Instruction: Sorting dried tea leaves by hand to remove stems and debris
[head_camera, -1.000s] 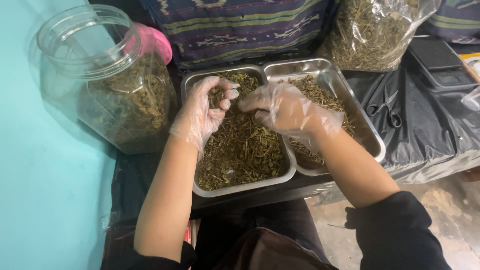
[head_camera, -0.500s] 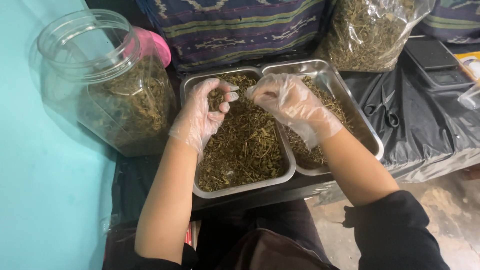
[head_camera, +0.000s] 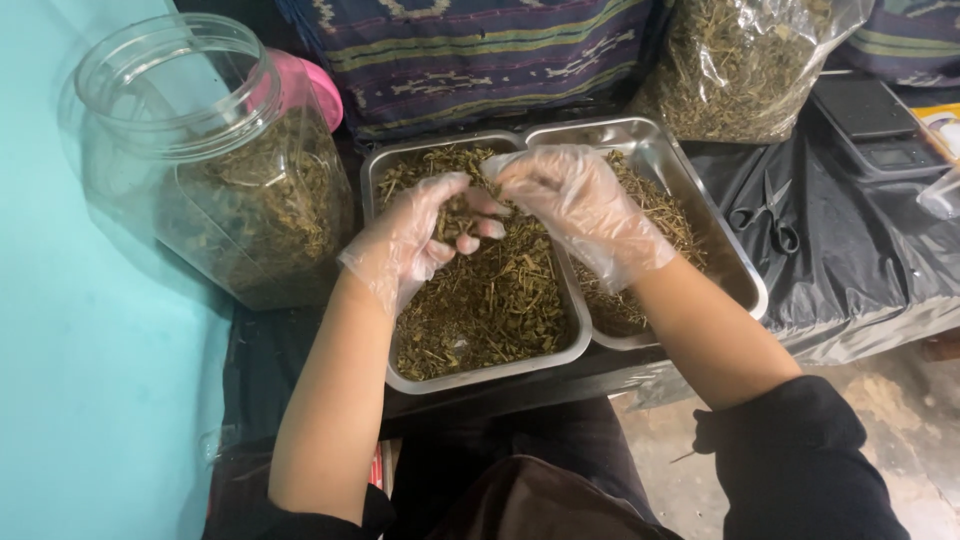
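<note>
Stainless-steel rectangular tray (head_camera: 400, 375), the left of two set side by side on a black-covered table (head_camera: 850, 270), holding a bed of dried green-brown herb leaves and stems (head_camera: 490, 300). Left hand (head_camera: 415, 235), in a thin clear plastic glove, hovers over the far half of this tray with fingers curled inward around a small clump of the dried herb. Right hand (head_camera: 580, 200), likewise gloved, sits just beside it above the shared rims of the two trays, fingertips pinched narrowly together at the clump; whether they grip a stem cannot be told. Second stainless-steel tray (head_camera: 735, 270), to the right, carries a thinner layer of the same material. Large clear plastic jar (head_camera: 215, 170), open-mouthed and partly filled with dried herb, stands at the left against a turquoise wall (head_camera: 90, 400), a pink lid (head_camera: 310, 85) behind it. Clear plastic bag of dried herb (head_camera: 740, 65) stands beyond the right tray; black-handled scissors (head_camera: 770, 215) and a dark digital scale (head_camera: 880, 125) lie further right.
</note>
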